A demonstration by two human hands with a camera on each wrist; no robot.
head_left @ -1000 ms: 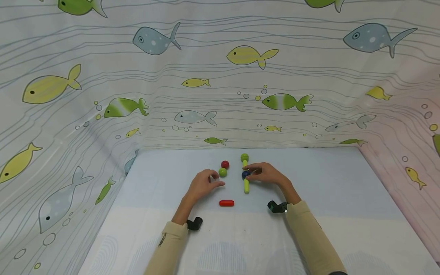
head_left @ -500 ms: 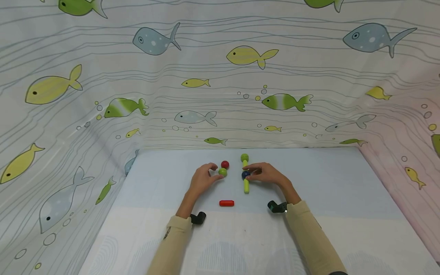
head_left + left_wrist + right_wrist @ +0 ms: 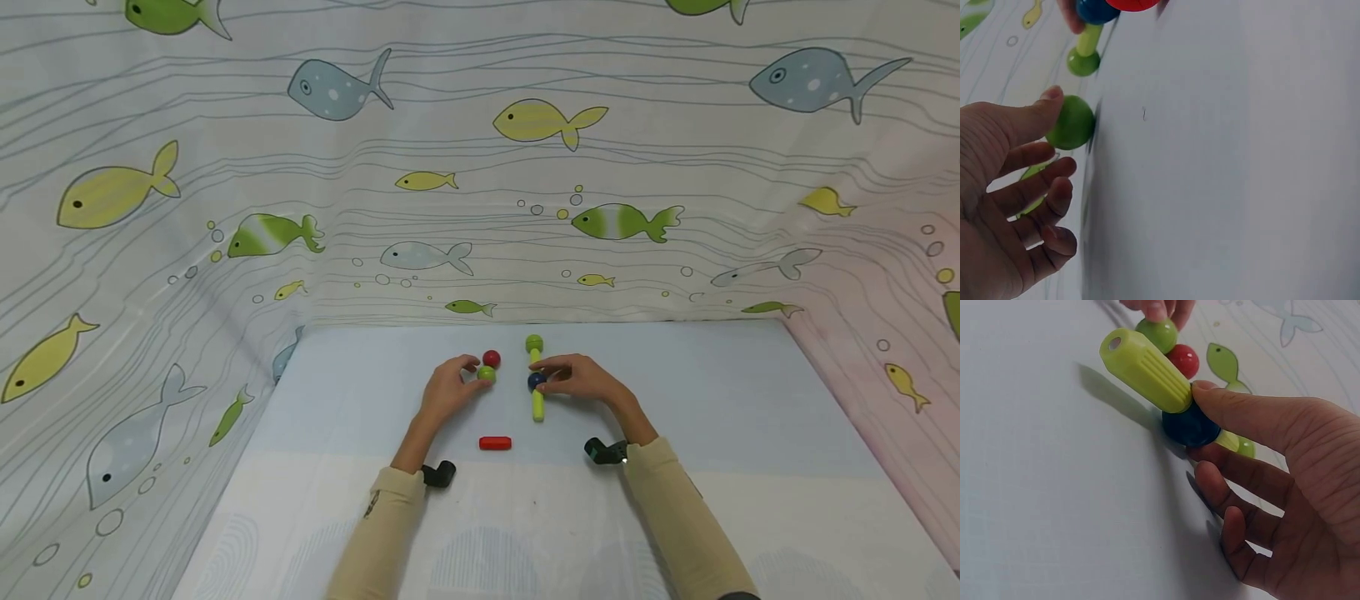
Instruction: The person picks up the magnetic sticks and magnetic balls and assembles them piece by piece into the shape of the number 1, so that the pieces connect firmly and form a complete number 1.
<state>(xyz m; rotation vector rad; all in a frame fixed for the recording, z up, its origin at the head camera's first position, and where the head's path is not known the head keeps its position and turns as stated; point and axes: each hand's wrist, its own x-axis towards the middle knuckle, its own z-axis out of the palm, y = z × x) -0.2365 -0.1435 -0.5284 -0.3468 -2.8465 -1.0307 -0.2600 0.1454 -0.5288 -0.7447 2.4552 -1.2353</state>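
My right hand (image 3: 581,379) pinches a blue ball (image 3: 1191,425) between thumb and index finger; its other fingers are loosely bent. The ball joins two yellow-green sticks in a line, the nearer stick (image 3: 1147,369) grooved and with a hole in its end. At the far end of the line sits a green ball (image 3: 533,342). My left hand (image 3: 446,387) has its thumb and index finger at a separate green ball (image 3: 1072,125), thumb pressed on its side. Right behind that ball lies a red ball (image 3: 491,358).
A short red stick (image 3: 495,443) lies on the white table (image 3: 517,508), nearer the person than the balls. Fish-patterned cloth (image 3: 420,212) rises behind the table and along both sides. Each wrist wears a small black camera (image 3: 438,474).
My left hand has moved forward and right, and its thumb and index finger have come round the loose green ball. The right hand holds the blue ball in the same place.
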